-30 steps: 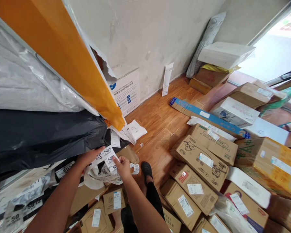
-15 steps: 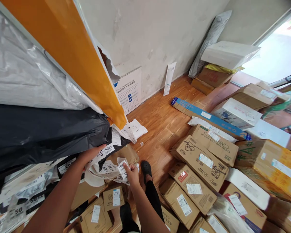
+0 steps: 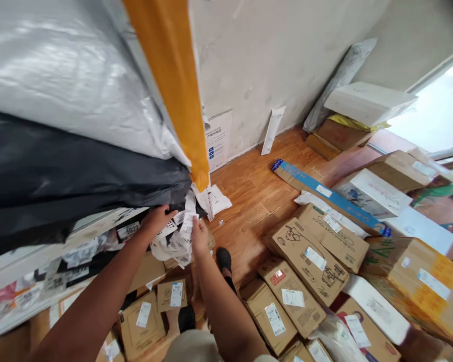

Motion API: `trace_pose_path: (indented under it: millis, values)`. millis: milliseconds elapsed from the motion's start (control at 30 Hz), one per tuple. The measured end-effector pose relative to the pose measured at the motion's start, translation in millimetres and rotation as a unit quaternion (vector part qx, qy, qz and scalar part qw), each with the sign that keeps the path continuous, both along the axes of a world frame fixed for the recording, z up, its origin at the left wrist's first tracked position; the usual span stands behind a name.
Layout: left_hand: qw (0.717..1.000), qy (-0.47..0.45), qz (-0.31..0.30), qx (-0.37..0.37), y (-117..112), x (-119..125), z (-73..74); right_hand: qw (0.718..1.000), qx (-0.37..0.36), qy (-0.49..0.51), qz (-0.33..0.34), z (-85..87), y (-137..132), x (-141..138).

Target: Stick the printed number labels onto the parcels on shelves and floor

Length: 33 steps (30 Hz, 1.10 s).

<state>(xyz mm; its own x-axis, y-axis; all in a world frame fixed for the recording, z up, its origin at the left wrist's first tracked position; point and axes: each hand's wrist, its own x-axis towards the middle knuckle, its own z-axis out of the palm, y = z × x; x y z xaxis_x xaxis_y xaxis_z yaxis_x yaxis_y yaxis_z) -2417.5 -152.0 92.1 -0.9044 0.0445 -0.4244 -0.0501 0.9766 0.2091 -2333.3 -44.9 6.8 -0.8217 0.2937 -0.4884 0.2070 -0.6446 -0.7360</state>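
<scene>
My left hand (image 3: 156,221) is closed round a bunch of white number-label strips (image 3: 177,241) hanging under a black plastic parcel bag (image 3: 79,176) on a shelf. My right hand (image 3: 199,236) pinches the right side of the same strips, fingers pressed together. A grey plastic bag (image 3: 71,80) lies on top of the black one, and an orange post (image 3: 173,75) runs down beside them. Labelled black and white mail bags (image 3: 75,261) fill the shelf below.
Several labelled cardboard boxes (image 3: 309,256) cover the wooden floor (image 3: 249,196) to my right and below my arms. A long blue-edged box (image 3: 324,191), a white notice board (image 3: 217,141) and stacked parcels (image 3: 362,105) stand along the wall. My black shoe (image 3: 223,259) is on the floor.
The view has swung left and closer to the shelf. Both hands have risen and drawn together on the label strips; my right hand moved up from below them.
</scene>
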Motion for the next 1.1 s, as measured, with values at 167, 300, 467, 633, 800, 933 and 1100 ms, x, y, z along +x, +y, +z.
trace_pose_path:
  millis: [167,300,467,633,800,933,1100]
  values:
    - [0.998,0.01,0.007,0.054,-8,84,35.8,1.0,0.011,-0.028,0.006,11.9,39,51]
    - [0.989,-0.035,0.018,0.142,-42,164,40.5,0.998,0.032,-0.052,0.025,23.6,59,107]
    - [0.95,-0.061,0.137,0.274,-98,224,23.2,0.995,0.068,-0.03,0.059,35.2,38,141]
    - [0.904,-0.048,0.14,0.4,-105,263,32.6,0.992,0.09,0.022,0.082,67.9,-33,184]
    - [0.888,0.019,0.039,0.457,-91,322,54.1,0.992,0.119,0.004,0.047,95.8,-95,278]
    - [0.894,0.028,-0.04,0.446,-93,376,61.5,0.971,0.237,-0.006,-0.044,100.8,-88,351]
    - [0.841,0.064,-0.115,0.524,-101,421,62.5,0.95,0.311,0.0,-0.011,120.2,-66,405]
